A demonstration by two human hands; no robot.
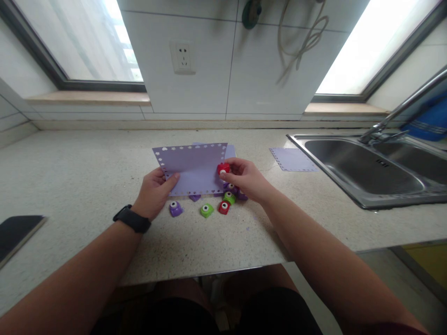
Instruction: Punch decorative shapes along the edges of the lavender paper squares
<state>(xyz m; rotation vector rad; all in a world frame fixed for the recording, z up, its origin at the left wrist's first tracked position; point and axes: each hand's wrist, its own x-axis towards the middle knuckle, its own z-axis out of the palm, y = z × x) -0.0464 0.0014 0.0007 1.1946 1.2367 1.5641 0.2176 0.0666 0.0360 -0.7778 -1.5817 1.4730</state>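
A purple sheet of paper with small shapes cut along its edges is raised above the counter. My left hand grips its left side, thumb on top. At the sheet's right edge my right hand pinches a red craft punch between thumb and fingers. Below the sheet on the counter lie a purple punch, a green punch and a red punch. Another green punch and some purple ones sit close under my right hand, partly hidden.
Another purple sheet with cut edges lies on the counter, left of the steel sink. More paper shows behind the raised sheet. A dark flat object is at the far left. A faucet rises behind the sink.
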